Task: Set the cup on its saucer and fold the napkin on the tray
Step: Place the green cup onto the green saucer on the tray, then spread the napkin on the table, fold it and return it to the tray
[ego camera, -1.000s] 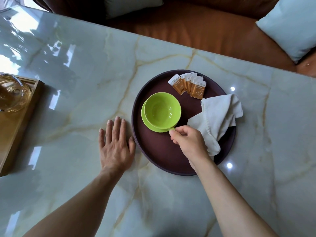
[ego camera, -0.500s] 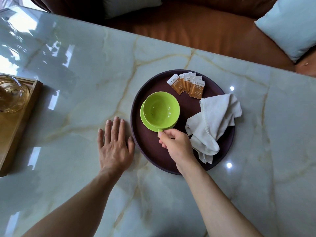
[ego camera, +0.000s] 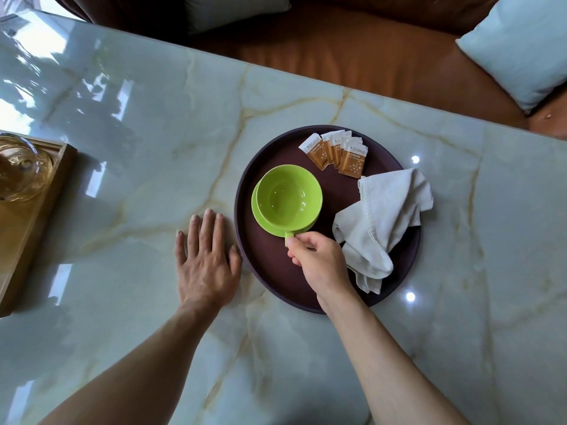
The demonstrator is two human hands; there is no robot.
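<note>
A glossy pale-green marble desk [ego camera: 153, 124] with gold veins fronts a brown leather sofa [ego camera: 352, 56]. On the round dark-brown tray [ego camera: 273, 271], the right hand [ego camera: 319, 259] pinches the lime-green cup [ego camera: 288, 199] on its saucer [ego camera: 260, 220]; the crumpled white napkin [ego camera: 386, 216] lies beside. The left hand [ego camera: 207, 259] lies flat.

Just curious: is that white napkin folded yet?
Not folded. The napkin lies crumpled in a loose heap on the tray, hanging over its rim.
</note>
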